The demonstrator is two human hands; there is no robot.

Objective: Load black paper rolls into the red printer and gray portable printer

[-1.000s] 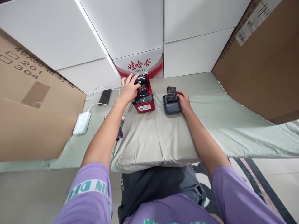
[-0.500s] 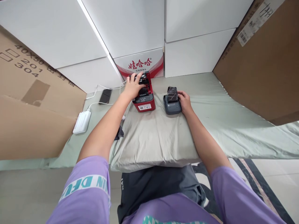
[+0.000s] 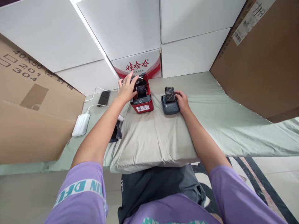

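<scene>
A red label printer [image 3: 146, 101] with a dark top stands on the cloth, and a dark roll [image 3: 141, 91] shows inside it. My left hand [image 3: 127, 89] is over its left side, fingers spread, holding nothing I can see. To the right sits a small grey label printer [image 3: 171, 107]. A black strip with pale marbled lines [image 3: 170, 94] stands up from its top. My right hand [image 3: 182, 101] is curled against this printer's right side, gripping it near the strip; some fingertips are hidden behind.
White boxes [image 3: 196, 53] and a red-printed carton [image 3: 140, 67] line the back. Brown cartons [image 3: 254, 71] flank both sides. A dark phone [image 3: 104, 98], white power bank [image 3: 81, 124] with cables and a dark crumpled piece [image 3: 116, 133] lie left on the green cloth [image 3: 149, 140].
My left hand has shifted left off the middle of the red printer, uncovering more of the dark roll. My right hand stays at the grey printer. The view has moved slightly.
</scene>
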